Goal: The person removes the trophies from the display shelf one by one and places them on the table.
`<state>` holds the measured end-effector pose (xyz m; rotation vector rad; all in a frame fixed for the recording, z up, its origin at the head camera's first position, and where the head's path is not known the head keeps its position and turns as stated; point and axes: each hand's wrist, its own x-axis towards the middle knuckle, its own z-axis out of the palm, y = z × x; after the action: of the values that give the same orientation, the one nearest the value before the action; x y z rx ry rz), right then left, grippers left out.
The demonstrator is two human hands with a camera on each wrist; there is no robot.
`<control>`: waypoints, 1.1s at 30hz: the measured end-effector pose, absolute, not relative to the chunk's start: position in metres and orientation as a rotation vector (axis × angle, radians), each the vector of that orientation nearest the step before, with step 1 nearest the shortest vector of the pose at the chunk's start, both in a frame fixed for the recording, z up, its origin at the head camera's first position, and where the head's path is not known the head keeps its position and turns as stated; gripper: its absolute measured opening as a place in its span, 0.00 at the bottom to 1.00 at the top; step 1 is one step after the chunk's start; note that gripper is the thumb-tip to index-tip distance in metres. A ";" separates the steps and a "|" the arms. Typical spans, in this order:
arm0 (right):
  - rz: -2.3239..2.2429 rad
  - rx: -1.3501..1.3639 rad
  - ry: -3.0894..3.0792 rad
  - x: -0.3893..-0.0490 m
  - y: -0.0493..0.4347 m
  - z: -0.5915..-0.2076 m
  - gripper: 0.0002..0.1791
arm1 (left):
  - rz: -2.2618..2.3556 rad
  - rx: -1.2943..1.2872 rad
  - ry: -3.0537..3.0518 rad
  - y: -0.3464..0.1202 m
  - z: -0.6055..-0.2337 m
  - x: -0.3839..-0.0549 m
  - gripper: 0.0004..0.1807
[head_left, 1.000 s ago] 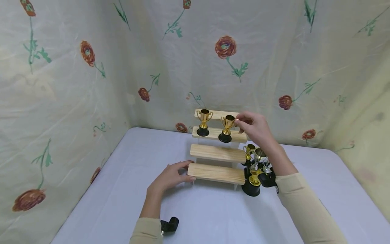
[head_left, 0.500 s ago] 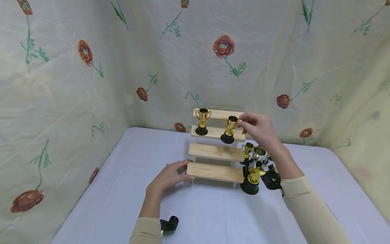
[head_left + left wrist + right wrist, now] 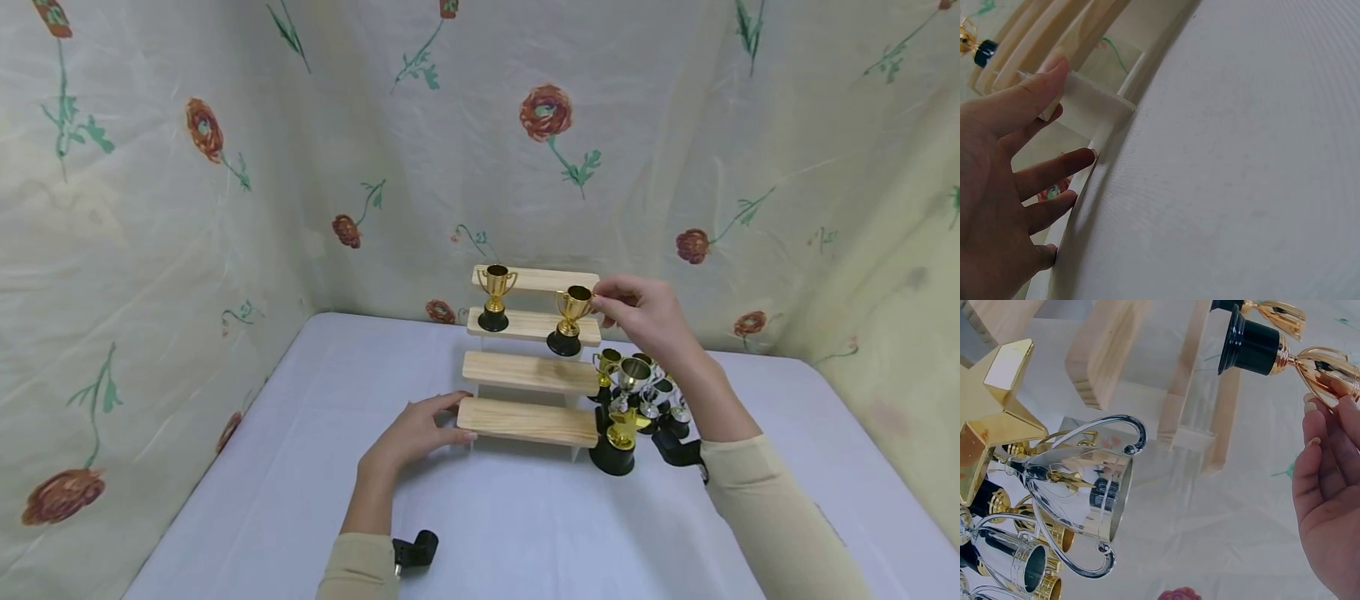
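Observation:
My left hand (image 3: 416,429) holds the left end of the lowest board of a four-step wooden display stand (image 3: 534,421). In the left wrist view, thumb and index finger pinch that board's end (image 3: 1054,103) while the other fingers spread near the tabletop. With thumb and fingertips my right hand (image 3: 647,315) pinches one handle of a small gold trophy cup (image 3: 574,302) with a black base. This cup leans slightly, its base overlapping the right part of the second-highest board. A matching gold trophy (image 3: 495,283) stands upright toward the left of the same board.
Close by the stand's right side is a cluster of trophies, among them a gold star trophy (image 3: 621,437), a larger silver cup (image 3: 1085,487) and several small cups. A white cloth (image 3: 262,467) covers the table; a flowered curtain (image 3: 420,125) hangs behind.
My right hand has moved the gold trophy cup a little right along the second-highest board, farther from the other gold one, and it now leans more. The left hand keeps its hold.

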<state>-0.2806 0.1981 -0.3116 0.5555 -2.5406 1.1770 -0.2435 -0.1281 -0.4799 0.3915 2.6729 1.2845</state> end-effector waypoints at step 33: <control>1.095 0.571 -2.571 -0.254 0.232 -0.328 0.07 | 1.257 0.367 2.679 -0.128 -0.485 -0.246 0.40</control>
<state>-0.2539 0.2318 -0.3280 0.5710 -2.5711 1.0954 -0.2455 -0.1282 -0.4847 0.3668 2.6791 1.2571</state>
